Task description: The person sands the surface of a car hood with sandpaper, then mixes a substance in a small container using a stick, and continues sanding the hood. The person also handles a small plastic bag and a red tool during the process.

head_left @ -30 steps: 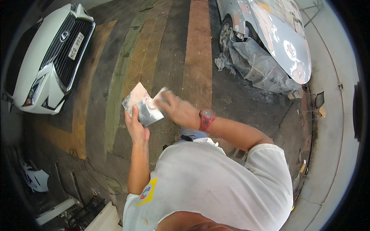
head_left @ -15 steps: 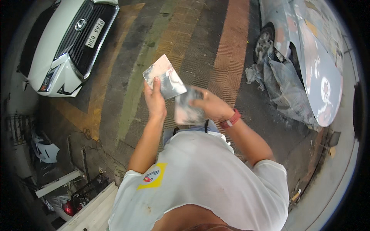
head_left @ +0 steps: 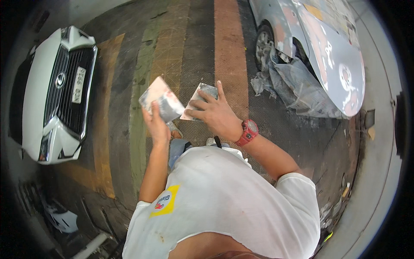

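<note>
A square, shiny metal-looking plate [head_left: 161, 96] with pale pink paste smeared over it is in my left hand [head_left: 157, 125], thumb on top and fingers underneath. To its right, my right hand [head_left: 219, 115], with a red watch at the wrist, grips a second flat plate [head_left: 208, 90], grey at its far end and pinkish near the left plate. The fingers lie spread over its upper face; the thumb is hidden. The two plates come together or overlap at their near corners; whether they touch I cannot tell.
At the left stands a white car [head_left: 41, 103], front toward me. A grey car with pinkish filler patches [head_left: 319, 52] stands at the right, crumpled plastic sheeting [head_left: 297, 86] hanging by its wheel. Car parts [head_left: 64, 221] lie at the lower left. Painted stripes [head_left: 230, 52] run along the floor.
The right hand has gone from below the left plate to beside it, its fingers now spread across its plate. The left hand has shifted left and down. The whole view has turned.
</note>
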`<action>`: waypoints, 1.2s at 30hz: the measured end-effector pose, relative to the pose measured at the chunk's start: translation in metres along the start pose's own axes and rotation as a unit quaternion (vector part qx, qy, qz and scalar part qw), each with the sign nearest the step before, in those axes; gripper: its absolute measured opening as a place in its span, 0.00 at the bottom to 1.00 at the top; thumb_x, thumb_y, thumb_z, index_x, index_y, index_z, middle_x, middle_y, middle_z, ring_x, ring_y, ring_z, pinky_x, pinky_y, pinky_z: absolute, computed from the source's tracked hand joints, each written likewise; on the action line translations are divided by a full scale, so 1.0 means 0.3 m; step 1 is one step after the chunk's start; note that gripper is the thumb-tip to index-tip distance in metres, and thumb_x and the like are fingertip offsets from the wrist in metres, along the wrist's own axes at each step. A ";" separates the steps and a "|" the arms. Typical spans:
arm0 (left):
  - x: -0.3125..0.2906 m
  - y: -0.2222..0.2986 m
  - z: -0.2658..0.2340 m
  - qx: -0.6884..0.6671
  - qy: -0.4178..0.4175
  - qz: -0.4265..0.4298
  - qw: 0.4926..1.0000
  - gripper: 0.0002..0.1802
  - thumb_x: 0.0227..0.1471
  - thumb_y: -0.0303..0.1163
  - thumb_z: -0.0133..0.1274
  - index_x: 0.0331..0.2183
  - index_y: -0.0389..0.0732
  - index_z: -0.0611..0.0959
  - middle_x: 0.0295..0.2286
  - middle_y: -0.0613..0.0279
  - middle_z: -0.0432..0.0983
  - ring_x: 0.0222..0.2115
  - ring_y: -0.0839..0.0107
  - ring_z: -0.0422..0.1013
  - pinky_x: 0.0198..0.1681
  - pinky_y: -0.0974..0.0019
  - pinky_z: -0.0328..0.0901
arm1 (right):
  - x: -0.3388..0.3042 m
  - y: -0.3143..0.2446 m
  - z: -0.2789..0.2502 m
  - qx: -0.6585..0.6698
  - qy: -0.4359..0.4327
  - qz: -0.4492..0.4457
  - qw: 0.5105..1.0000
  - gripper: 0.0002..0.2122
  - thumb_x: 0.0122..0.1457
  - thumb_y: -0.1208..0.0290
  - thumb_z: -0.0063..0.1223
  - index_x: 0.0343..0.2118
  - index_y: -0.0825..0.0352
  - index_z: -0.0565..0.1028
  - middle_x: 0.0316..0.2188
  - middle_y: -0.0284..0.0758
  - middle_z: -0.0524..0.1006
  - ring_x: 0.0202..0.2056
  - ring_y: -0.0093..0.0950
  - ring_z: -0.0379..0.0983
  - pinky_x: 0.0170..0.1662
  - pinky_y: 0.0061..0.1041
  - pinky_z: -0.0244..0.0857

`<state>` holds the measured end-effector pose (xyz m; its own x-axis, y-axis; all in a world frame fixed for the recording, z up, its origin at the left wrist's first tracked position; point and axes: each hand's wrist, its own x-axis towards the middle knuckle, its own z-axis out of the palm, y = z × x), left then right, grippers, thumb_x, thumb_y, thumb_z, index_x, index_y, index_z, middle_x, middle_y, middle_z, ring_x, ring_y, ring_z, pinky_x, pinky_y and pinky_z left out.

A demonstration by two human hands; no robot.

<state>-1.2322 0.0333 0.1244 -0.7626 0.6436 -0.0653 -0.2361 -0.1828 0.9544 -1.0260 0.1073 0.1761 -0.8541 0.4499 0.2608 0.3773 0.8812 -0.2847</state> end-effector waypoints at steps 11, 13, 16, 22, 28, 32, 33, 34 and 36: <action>0.484 -0.019 0.120 -0.090 -0.217 -0.214 0.948 0.23 0.70 0.35 0.50 0.61 0.36 0.70 0.54 0.55 0.75 0.54 0.65 0.73 0.58 0.58 0.69 | 0.338 0.201 0.156 -0.012 0.023 0.193 0.981 0.28 0.57 0.82 0.49 0.62 0.55 0.70 0.65 0.51 0.63 0.65 0.55 0.63 0.64 0.53 0.62; 0.619 -0.049 0.102 -0.078 -0.244 -0.196 0.947 0.22 0.70 0.35 0.49 0.60 0.36 0.70 0.55 0.55 0.74 0.55 0.66 0.71 0.60 0.58 0.65 | 0.437 0.242 0.154 -0.078 0.016 0.216 0.973 0.29 0.57 0.82 0.49 0.63 0.55 0.70 0.65 0.49 0.63 0.66 0.55 0.61 0.65 0.55 0.58; 0.787 -0.047 0.100 -0.053 -0.255 -0.139 0.955 0.22 0.71 0.35 0.48 0.60 0.35 0.70 0.54 0.55 0.74 0.53 0.67 0.72 0.58 0.61 0.66 | 0.644 0.155 0.096 -0.099 0.052 0.168 0.979 0.30 0.56 0.82 0.49 0.64 0.52 0.70 0.66 0.43 0.64 0.69 0.53 0.57 0.69 0.63 0.46; 1.161 0.001 0.039 -0.016 -0.244 -0.123 0.962 0.21 0.71 0.38 0.49 0.58 0.36 0.73 0.50 0.56 0.77 0.50 0.69 0.73 0.55 0.63 0.66 | 0.972 0.257 0.186 -0.124 0.047 0.206 0.970 0.30 0.53 0.82 0.52 0.60 0.50 0.74 0.62 0.37 0.70 0.67 0.44 0.60 0.68 0.68 0.44; 1.368 0.015 0.089 0.049 -0.270 -0.073 0.959 0.24 0.71 0.39 0.49 0.60 0.35 0.72 0.51 0.55 0.75 0.51 0.66 0.72 0.56 0.62 0.66 | 1.166 0.223 0.264 -0.100 0.029 0.132 0.986 0.22 0.58 0.74 0.52 0.56 0.50 0.76 0.57 0.35 0.72 0.65 0.42 0.62 0.65 0.74 0.46; 1.519 -0.048 0.119 -0.053 -0.190 -0.131 0.971 0.25 0.70 0.38 0.50 0.61 0.34 0.70 0.54 0.53 0.74 0.54 0.64 0.72 0.56 0.61 0.68 | 1.228 0.274 0.201 -0.070 -0.015 0.158 0.985 0.26 0.57 0.77 0.54 0.59 0.46 0.75 0.62 0.35 0.68 0.68 0.43 0.60 0.69 0.71 0.41; 1.559 -0.058 0.132 -0.067 -0.181 -0.152 0.969 0.25 0.70 0.37 0.50 0.61 0.34 0.70 0.54 0.52 0.74 0.54 0.64 0.72 0.56 0.61 0.68 | 1.248 0.266 0.182 -0.030 0.020 0.129 0.991 0.26 0.57 0.78 0.53 0.58 0.47 0.75 0.62 0.37 0.68 0.68 0.45 0.60 0.69 0.71 0.42; 1.595 -0.078 0.140 -0.045 -0.232 -0.176 0.956 0.25 0.69 0.37 0.50 0.61 0.34 0.70 0.54 0.52 0.74 0.53 0.64 0.73 0.54 0.61 0.70 | 1.269 0.256 0.166 0.010 0.055 0.098 0.994 0.26 0.57 0.80 0.53 0.58 0.47 0.75 0.62 0.39 0.67 0.68 0.47 0.60 0.69 0.70 0.43; 1.650 -0.111 0.192 -0.035 -0.274 -0.207 0.938 0.24 0.69 0.36 0.51 0.60 0.35 0.70 0.52 0.51 0.76 0.50 0.61 0.75 0.51 0.59 0.72 | 1.309 0.282 0.174 0.099 0.110 0.058 0.987 0.26 0.56 0.83 0.51 0.58 0.52 0.73 0.63 0.46 0.65 0.67 0.55 0.59 0.70 0.59 0.52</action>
<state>-1.5670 0.4007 0.0770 -0.1768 0.9523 -0.2489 -0.4974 0.1318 0.8575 -1.3483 0.3510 0.2062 -0.7022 0.5865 0.4037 0.3729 0.7859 -0.4933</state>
